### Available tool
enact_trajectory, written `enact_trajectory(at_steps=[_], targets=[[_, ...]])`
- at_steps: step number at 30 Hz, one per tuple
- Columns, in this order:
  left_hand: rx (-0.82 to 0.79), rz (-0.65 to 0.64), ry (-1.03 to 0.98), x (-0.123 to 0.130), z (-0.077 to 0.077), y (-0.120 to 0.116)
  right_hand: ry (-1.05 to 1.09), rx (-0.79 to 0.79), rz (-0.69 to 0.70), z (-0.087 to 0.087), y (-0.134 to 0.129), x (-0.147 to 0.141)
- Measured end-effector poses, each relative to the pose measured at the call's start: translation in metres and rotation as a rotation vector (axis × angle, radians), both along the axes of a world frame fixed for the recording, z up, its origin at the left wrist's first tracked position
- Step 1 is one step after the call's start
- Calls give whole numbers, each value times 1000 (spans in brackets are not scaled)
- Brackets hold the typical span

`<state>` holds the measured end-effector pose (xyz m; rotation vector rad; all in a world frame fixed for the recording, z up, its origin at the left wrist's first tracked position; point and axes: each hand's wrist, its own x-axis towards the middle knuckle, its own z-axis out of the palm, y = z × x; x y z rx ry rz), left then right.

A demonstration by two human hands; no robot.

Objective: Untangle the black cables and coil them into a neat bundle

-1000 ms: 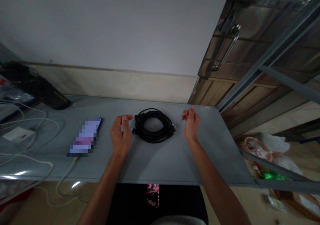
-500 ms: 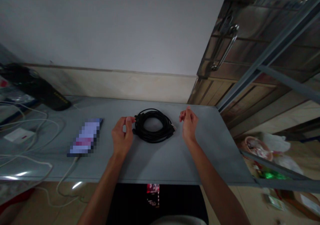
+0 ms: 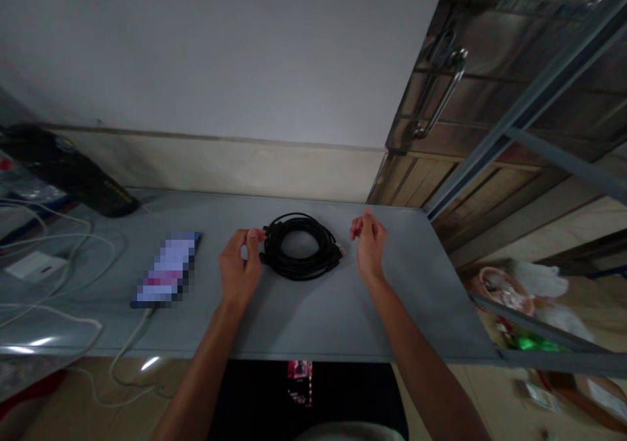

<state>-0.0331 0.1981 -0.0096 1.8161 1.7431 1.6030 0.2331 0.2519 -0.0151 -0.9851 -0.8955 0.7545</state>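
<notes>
A coiled black cable [image 3: 323, 264] lies on the grey tabletop between my two hands, with a metal-tipped plug on its right side. My left hand [image 3: 241, 263] is beside the coil's left edge, its thumb meeting the curled fingers in a loose ring; the fingertips reach the cable's edge, and whether they touch it I cannot tell. Nothing shows in that hand. On the other side, my right hand [image 3: 371, 242] is loosely closed a short way from the plug, with nothing visible in it.
Left of my hands lies a phone [image 3: 169, 268] with a white cord [image 3: 128, 346] attached. A black bottle [image 3: 73, 173] lies at the back left, near a white box [image 3: 36, 266] and loose white cables. Behind the grey table [image 3: 313, 326] stands a wall; a metal frame [image 3: 533, 114] rises at right.
</notes>
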Motion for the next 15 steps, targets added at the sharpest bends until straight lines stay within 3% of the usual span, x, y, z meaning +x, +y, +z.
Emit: enact_trajectory(at_steps=[15], targets=[[-12, 7, 23, -1, 0, -1, -14, 7, 10, 0, -2, -1]])
